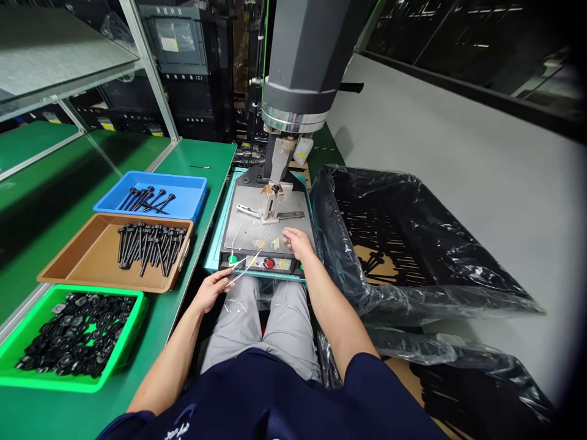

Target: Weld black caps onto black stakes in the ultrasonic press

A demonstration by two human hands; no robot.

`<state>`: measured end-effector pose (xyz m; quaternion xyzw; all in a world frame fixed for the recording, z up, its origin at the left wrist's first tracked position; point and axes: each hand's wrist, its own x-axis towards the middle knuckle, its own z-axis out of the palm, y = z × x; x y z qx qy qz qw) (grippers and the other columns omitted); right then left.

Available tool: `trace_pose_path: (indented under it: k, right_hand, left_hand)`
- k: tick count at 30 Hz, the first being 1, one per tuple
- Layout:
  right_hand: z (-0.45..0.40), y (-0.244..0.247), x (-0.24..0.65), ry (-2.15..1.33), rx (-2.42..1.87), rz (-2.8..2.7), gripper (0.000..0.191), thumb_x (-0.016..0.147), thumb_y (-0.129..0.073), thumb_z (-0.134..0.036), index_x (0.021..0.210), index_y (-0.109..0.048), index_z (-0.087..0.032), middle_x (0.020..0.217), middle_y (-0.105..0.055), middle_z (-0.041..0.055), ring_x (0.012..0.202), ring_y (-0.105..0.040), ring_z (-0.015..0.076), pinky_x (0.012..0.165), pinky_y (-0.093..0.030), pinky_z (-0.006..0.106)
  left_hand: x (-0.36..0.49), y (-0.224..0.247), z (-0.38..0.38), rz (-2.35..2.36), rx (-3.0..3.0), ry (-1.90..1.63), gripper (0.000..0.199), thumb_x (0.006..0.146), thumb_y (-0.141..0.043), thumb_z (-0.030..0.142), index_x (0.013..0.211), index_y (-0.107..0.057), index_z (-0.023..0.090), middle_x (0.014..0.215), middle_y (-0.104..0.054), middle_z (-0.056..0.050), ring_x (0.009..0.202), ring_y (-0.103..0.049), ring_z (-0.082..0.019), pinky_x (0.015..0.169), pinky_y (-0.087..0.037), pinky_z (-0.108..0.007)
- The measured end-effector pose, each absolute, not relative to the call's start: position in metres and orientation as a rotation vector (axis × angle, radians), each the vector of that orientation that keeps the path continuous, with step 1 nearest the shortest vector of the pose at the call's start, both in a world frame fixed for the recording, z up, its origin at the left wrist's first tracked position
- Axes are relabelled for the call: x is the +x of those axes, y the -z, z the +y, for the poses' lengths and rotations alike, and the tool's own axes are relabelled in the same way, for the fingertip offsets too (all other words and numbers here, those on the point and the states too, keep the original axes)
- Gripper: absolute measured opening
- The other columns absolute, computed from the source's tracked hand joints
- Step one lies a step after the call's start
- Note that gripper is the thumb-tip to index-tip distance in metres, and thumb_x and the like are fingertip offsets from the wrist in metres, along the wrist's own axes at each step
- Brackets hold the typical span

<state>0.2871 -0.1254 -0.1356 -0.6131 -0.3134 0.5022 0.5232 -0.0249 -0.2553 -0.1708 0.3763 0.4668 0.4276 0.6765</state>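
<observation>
My left hand (213,289) is pinched on several thin white strips (250,264), which fan out over the front edge of the machine. My right hand (298,242) is above the right front part of the metal base plate (250,231), its fingers drawn together; anything in them is too small to make out. Just beyond it, a small upright fixture (271,205) stands on the plate, with a dark round-headed piece at its top. The grey machine head (298,67) hangs over the fixture. A red button (269,263) and a green button (232,260) sit on the front panel.
At left on the green bench are a blue tray (183,179) and a brown tray (82,260) of black bolt-like parts, and a green tray (140,305) of small black parts. A plastic-lined box (330,244) with black parts stands at right.
</observation>
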Motion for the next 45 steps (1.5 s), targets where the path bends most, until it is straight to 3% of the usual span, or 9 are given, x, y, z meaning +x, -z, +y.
trace_pose_path:
  k: [6, 10, 14, 17, 25, 29, 33, 40, 45]
  right_hand:
    - [-0.131, 0.149, 0.3, -0.981, -1.674, -0.883, 0.016, 0.071, -0.069, -0.024, 0.084, -0.067, -0.014, 0.069, -0.067, 0.0026, 0.051, -0.06, 0.012, 0.043, -0.04, 0.018]
    - [-0.134, 0.152, 0.307, -0.805, -1.8, -1.05, 0.014, 0.074, -0.062, -0.022, 0.085, -0.069, -0.016, 0.072, -0.069, 0.0035, 0.065, -0.066, 0.0177, 0.065, -0.051, 0.028]
    - [-0.135, 0.147, 0.312, -0.643, -1.896, -1.248, 0.013, 0.073, -0.061, -0.015, 0.081, -0.071, -0.018, 0.084, -0.071, 0.0073, 0.092, -0.066, 0.0237, 0.092, -0.047, 0.037]
    - [-0.136, 0.143, 0.314, -0.547, -1.939, -1.369, 0.019, 0.074, -0.059, -0.011, 0.085, -0.071, -0.018, 0.1, -0.07, 0.0103, 0.104, -0.061, 0.0247, 0.1, -0.042, 0.037]
    - [-0.137, 0.142, 0.316, -0.414, -2.046, -1.5, 0.023, 0.082, -0.056, -0.016, 0.097, -0.073, -0.019, 0.109, -0.067, 0.0125, 0.102, -0.062, 0.0266, 0.095, -0.045, 0.037]
    - [-0.135, 0.144, 0.32, -0.396, -2.078, -1.513, 0.027, 0.084, -0.055, -0.018, 0.104, -0.072, -0.017, 0.111, -0.067, 0.0137, 0.103, -0.062, 0.0272, 0.095, -0.044, 0.038]
    - [-0.133, 0.145, 0.322, -0.397, -2.09, -1.523, 0.028, 0.085, -0.055, -0.019, 0.107, -0.072, -0.014, 0.111, -0.067, 0.0152, 0.104, -0.062, 0.0283, 0.095, -0.044, 0.037]
    - [-0.126, 0.148, 0.325, -0.387, -2.112, -1.536, 0.029, 0.086, -0.054, -0.021, 0.108, -0.072, -0.014, 0.113, -0.067, 0.0153, 0.106, -0.061, 0.0276, 0.096, -0.044, 0.037]
    - [-0.121, 0.149, 0.328, -0.383, -2.114, -1.563, 0.028, 0.086, -0.055, -0.022, 0.107, -0.072, -0.015, 0.112, -0.068, 0.0136, 0.105, -0.062, 0.0258, 0.096, -0.045, 0.034]
  left_hand:
    - [-0.02, 0.169, -0.257, 1.057, 0.851, -0.929, 0.046, 0.07, -0.078, 0.035, 0.111, -0.071, 0.017, 0.128, -0.063, -0.015, 0.09, -0.068, -0.021, 0.068, -0.051, -0.028]
    - [-0.015, 0.166, -0.253, 1.049, 0.851, -0.915, 0.047, 0.07, -0.078, 0.034, 0.113, -0.07, 0.016, 0.116, -0.068, -0.014, 0.089, -0.067, -0.02, 0.069, -0.05, -0.028]
    - [-0.012, 0.163, -0.246, 1.043, 0.866, -0.914, 0.043, 0.068, -0.08, 0.034, 0.106, -0.072, 0.015, 0.119, -0.066, -0.015, 0.089, -0.067, -0.02, 0.071, -0.05, -0.028]
    - [-0.011, 0.161, -0.239, 1.052, 0.861, -0.884, 0.039, 0.065, -0.082, 0.034, 0.098, -0.073, 0.015, 0.122, -0.065, -0.015, 0.088, -0.068, -0.02, 0.072, -0.05, -0.029]
    - [-0.006, 0.171, -0.239, 1.032, 0.893, -0.777, 0.039, 0.069, -0.08, 0.039, 0.1, -0.07, 0.017, 0.121, -0.066, -0.013, 0.097, -0.068, -0.023, 0.073, -0.048, -0.027]
    - [-0.01, 0.185, -0.247, 0.927, 0.807, -0.833, 0.049, 0.076, -0.073, 0.045, 0.115, -0.061, 0.018, 0.12, -0.067, -0.017, 0.103, -0.067, -0.024, 0.082, -0.048, -0.032]
    - [-0.014, 0.202, -0.258, 0.927, 0.849, -0.686, 0.068, 0.063, -0.084, 0.036, 0.121, -0.058, 0.013, 0.105, -0.072, -0.019, 0.095, -0.069, -0.023, 0.08, -0.048, -0.031]
    - [-0.012, 0.21, -0.274, 0.902, 1.087, -0.492, 0.025, 0.06, -0.084, 0.028, 0.078, -0.075, 0.014, 0.07, -0.071, -0.007, 0.064, -0.063, -0.017, 0.065, -0.048, -0.029]
    - [-0.013, 0.186, -0.278, 0.797, 1.094, -0.533, 0.011, 0.064, -0.079, 0.025, 0.067, -0.074, 0.016, 0.107, -0.07, -0.013, 0.097, -0.063, -0.026, 0.087, -0.046, -0.037]
